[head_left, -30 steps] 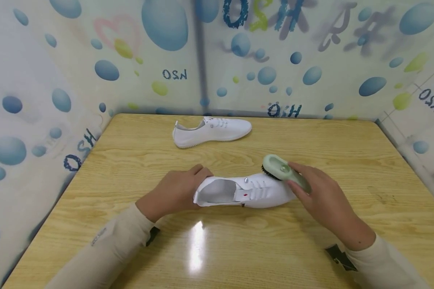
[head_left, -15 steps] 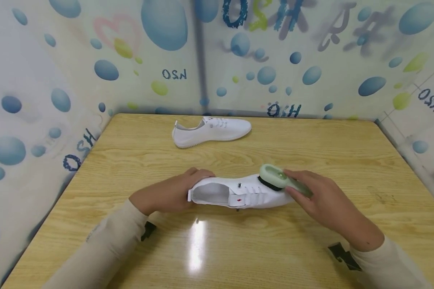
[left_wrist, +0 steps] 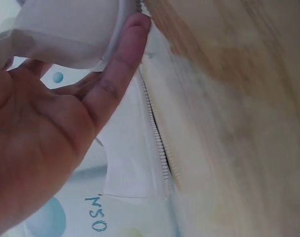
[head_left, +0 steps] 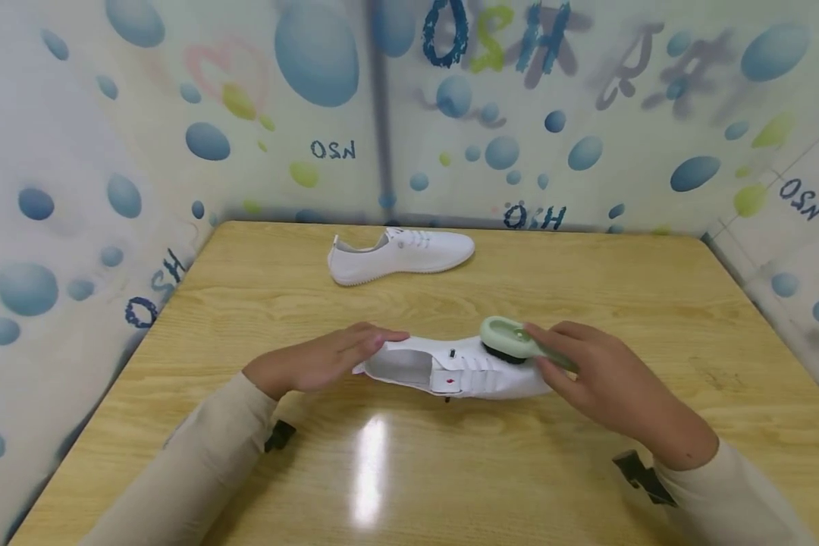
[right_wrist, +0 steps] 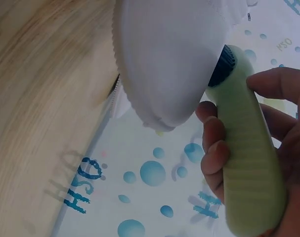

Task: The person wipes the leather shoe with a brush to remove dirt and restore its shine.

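A white lace-up shoe (head_left: 515, 385) lies across the middle of the table, toe to the right. My left hand (head_left: 321, 360) is at its heel, fingers fairly straight and touching the far side; in the left wrist view one finger (left_wrist: 117, 74) lies along the heel (left_wrist: 65, 34) near the sole edge. My right hand (head_left: 604, 371) grips a light green brush (head_left: 503, 334) by its handle, fingers and thumb curled round it. Its dark bristles (head_left: 505, 354) rest on the upper beside the laces. In the right wrist view, the shoe's toe (right_wrist: 164, 54) partly hides the bristles (right_wrist: 224, 66).
A second white shoe (head_left: 426, 254) stands at the back of the wooden table (head_left: 246, 303), toe to the right. Behind the table rises a wall (head_left: 409, 114) with blue and green spots and lettering. Dark straps (head_left: 644, 478) show beneath both sleeves.
The brush has moved left and nearer to me, from above the toe to beside the laces. The left hand has loosened, its fingers straighter. The shoe has shifted slightly left.
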Demonstrator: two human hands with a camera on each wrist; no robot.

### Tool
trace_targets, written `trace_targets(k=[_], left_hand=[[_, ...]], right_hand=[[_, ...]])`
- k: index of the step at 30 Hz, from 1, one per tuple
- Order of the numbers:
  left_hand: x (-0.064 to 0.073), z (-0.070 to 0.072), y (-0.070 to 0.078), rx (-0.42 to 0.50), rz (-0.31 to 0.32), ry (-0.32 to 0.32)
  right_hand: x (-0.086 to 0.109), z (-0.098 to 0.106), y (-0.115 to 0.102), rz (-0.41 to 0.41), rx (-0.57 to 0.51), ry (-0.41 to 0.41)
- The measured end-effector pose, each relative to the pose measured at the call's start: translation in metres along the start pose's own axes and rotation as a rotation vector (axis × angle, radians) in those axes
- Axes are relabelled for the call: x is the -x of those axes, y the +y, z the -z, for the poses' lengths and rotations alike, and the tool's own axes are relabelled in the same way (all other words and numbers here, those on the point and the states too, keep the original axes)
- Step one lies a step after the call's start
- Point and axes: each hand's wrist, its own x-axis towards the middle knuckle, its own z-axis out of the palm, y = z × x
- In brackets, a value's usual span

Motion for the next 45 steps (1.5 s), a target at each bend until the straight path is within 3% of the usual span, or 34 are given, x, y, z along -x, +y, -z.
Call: trace_targets(k=[8,12,19,26,36,45], left_hand=[[-0.002,0.002,-0.011,0.227,-0.028,-0.044],[-0.005,0.003,-0.014,0.271,-0.031,-0.067],[-0.003,0.005,-0.011,0.223,0.012,-0.076],[0.001,0.005,-0.008,0.212,0.068,-0.117],[0.006,0.006,-0.006,0.106,0.047,-0.104],[0.006,0.008,-0.005,0.135,0.059,-0.109]], right_hand=[[-0.006,0.0,-0.005,0.044,0.03,-0.019],[-0.007,0.0,-0.007,0.073,0.051,-0.013],[-0.007,-0.002,-0.014,0.121,0.038,-0.036],[-0.009,-0.011,-0.022,0.224,0.074,0.015],[-0.029,-0.03,-0.047,0.234,0.125,-0.05],[-0.045,-0.05,-0.067,0.282,0.154,0.026]])
